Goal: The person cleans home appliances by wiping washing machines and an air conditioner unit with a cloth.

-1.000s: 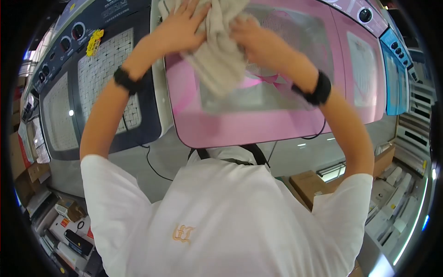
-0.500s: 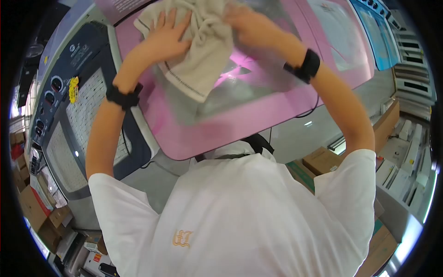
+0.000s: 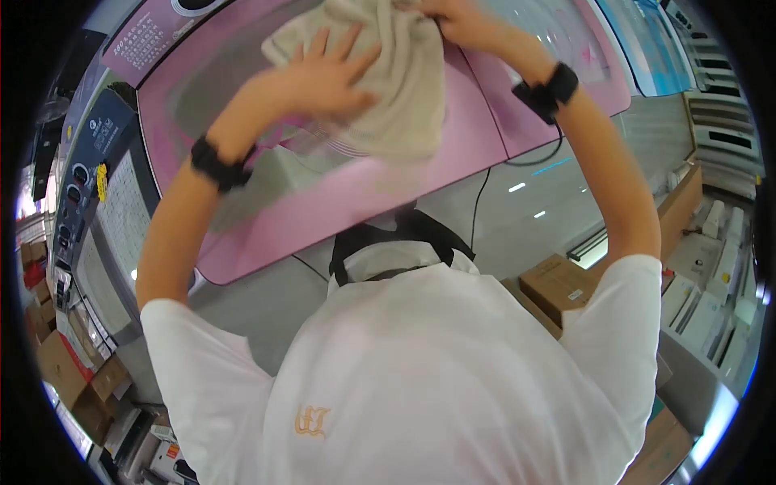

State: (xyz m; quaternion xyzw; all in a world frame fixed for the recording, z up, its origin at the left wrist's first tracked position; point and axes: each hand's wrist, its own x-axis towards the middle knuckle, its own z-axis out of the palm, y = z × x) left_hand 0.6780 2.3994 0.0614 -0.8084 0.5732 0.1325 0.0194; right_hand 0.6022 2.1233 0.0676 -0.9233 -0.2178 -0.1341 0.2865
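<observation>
A beige towel (image 3: 404, 97) lies partly bunched across the pink lid top of a washing machine (image 3: 323, 230), over its see-through window. My left hand (image 3: 327, 81), slightly blurred, rests on the towel's left part with the fingers spread. At the towel's upper right corner, my right hand (image 3: 462, 23) has its fingers closed on the cloth, close to the frame's top edge. Both wrists wear black bands.
A dark grey twin-tub washing machine (image 3: 121, 202) with knobs stands at the left. Blue-lidded appliance (image 3: 651, 56) sits at the upper right. Cardboard boxes (image 3: 558, 283) and long white units (image 3: 719, 267) are at the right. A black cable (image 3: 477, 210) hangs down to the floor.
The towel and both hands have shifted right over the pink lid, and the towel looks more spread out. The view has shifted too, with more of the lid's left side showing.
</observation>
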